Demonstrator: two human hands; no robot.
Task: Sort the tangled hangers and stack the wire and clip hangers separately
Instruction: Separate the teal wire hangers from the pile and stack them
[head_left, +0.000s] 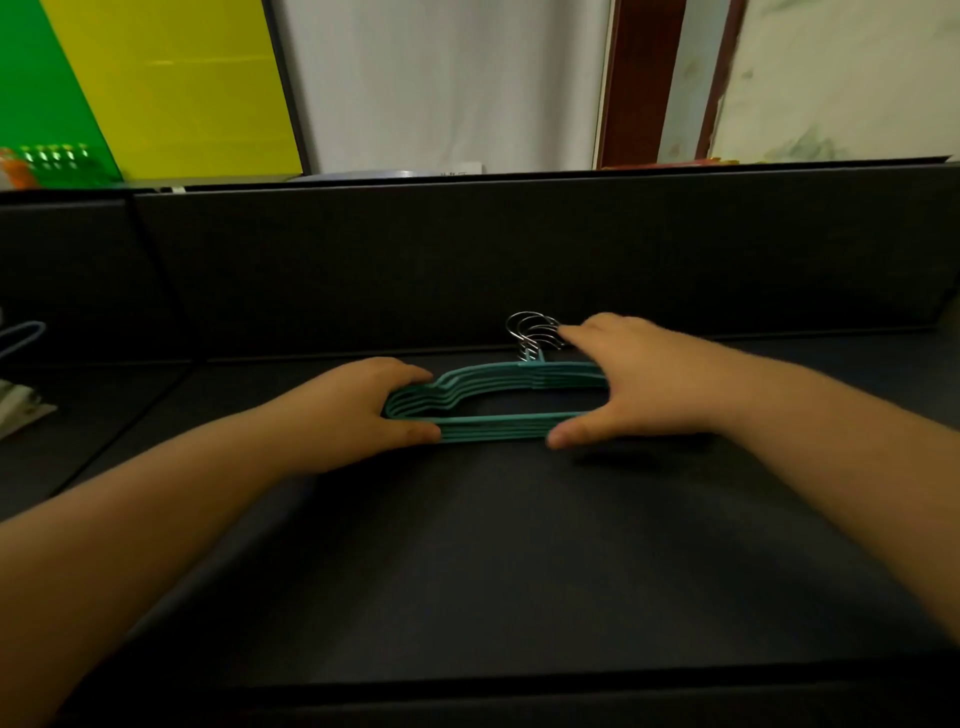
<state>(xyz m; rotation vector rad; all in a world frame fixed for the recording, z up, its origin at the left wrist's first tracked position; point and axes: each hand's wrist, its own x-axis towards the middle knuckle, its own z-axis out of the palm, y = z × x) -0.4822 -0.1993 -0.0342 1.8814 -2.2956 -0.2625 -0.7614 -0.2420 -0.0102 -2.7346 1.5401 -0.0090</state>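
Head camera looks down on both hands at a stack of teal hangers lying flat on a dark table. Left hand grips the stack's left end, thumb curled against the near bar and fingers wrapped over the far side. Right hand covers the right end: its thumb presses the near bar, while the fingers reach out nearly straight over the top bar, fingertips touching the silver hooks just beyond the stack. Between the two hands the hangers lie aligned, one on another. Behind the hooks stands a dark partition. Well to the left of the left hand, a pale blue loop shows at the edge.
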